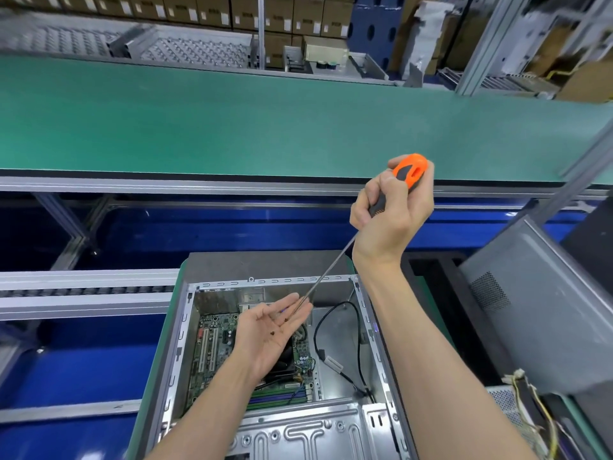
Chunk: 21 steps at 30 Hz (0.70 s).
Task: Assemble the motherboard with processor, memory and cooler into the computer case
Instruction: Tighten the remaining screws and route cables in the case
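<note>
The fingers [388, 190] of the right hand [394, 214] curl tightly round the handle of a screwdriver [409, 172], whose orange and grey end sticks out above the fist. The right forearm rises from the lower right, wrist bent, so that the thin shaft slants down and to the left. Its tip meets the fingers of the left hand [268, 333], which is turned palm up above the open case [368, 327]. Those fingers lie straight and loosely together, holding nothing by grip. Two small dark screws [272, 333] rest on the hand, one on the palm and one nearer the tip of the shaft. The left forearm comes in from the bottom middle. Under the hand, the motherboard [212, 353] lies flat inside the case, with a black cooler [288, 358] partly hidden by the palm. A black cable [358, 330] loops along the case's right side. The case rests on a green surface [166, 333], before a green conveyor belt [232, 127].
</note>
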Motion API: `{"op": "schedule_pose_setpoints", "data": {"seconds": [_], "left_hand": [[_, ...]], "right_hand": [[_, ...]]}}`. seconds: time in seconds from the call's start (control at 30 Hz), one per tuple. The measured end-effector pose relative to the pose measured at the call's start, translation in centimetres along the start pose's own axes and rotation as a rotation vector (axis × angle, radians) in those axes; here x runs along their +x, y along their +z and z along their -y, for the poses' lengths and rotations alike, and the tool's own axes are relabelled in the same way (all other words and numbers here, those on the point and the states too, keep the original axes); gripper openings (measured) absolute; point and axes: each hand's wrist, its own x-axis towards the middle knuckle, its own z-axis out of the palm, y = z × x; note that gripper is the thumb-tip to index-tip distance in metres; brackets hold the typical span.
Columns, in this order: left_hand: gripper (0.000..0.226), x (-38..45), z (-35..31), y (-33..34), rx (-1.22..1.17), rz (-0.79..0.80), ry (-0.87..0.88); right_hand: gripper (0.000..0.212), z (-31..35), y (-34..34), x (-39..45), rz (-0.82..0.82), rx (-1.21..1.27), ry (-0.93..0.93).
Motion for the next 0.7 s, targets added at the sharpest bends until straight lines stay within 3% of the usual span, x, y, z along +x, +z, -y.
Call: {"op": "schedule_pose_setpoints", "data": {"seconds": [0.2,0.47,0.7], "left_hand": [[0.018,-0.16,0.15,-0.21,0.282,-0.150,-0.003],[0.038,0.66,0.50,-0.70,0.158,-0.212,0.033],[0.042,0.46,0.58,-0.20,0.028,-0.184,0.013]], "right_hand": [[0.006,1.05,-0.04,0.99,0.009,0.013,-0.042],[0.008,1.03,-0.33,1.01,0.011,-0.003,-0.070],[0.007,0.78,-0.37,0.91,0.003,0.032,-0.080]]}}
